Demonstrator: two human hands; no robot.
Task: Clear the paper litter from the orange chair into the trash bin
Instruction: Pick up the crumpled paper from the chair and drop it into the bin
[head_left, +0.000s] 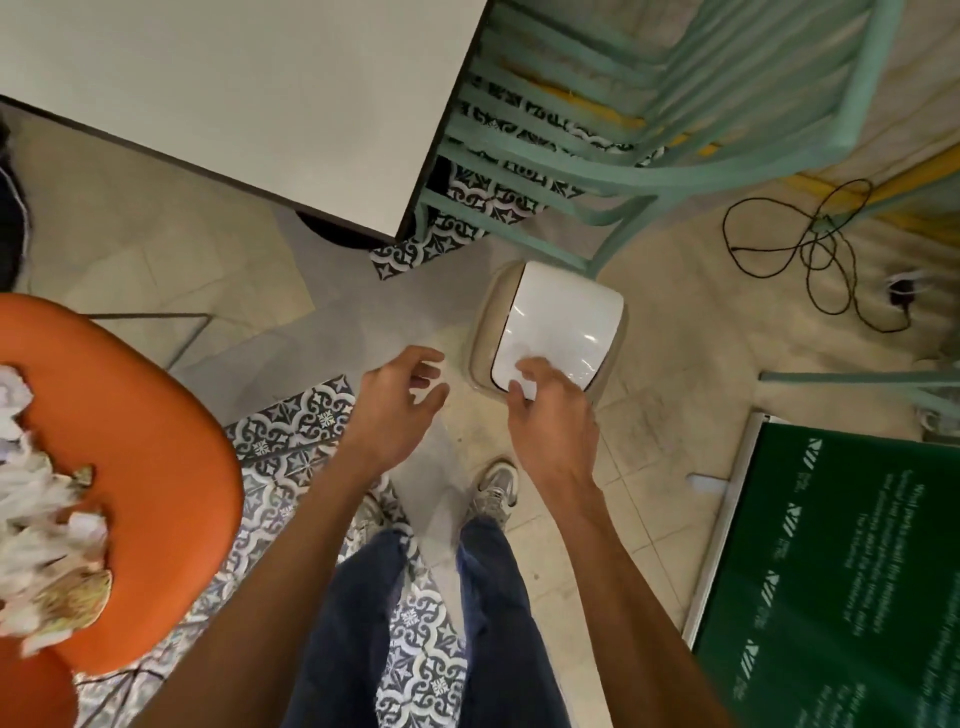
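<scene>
Now L grip (400, 400) loose, empty — R grip (553, 415) open over trash bin (566, 317); paper litter (47, 525) on orange chair (156, 415).

Soft, warm indoor light; a wide-angle view with smeared edges.
The white lid of the trash bin (558, 322) shows two small glare streaks on its right side. Far left of the bin the paper litter (47, 519) is smeared, and above right of it the green chair (675, 104) is streaked. Above left, the counter (234, 78) edge bows, and a dark shadow lies on the floor (649, 415) under it.
</scene>
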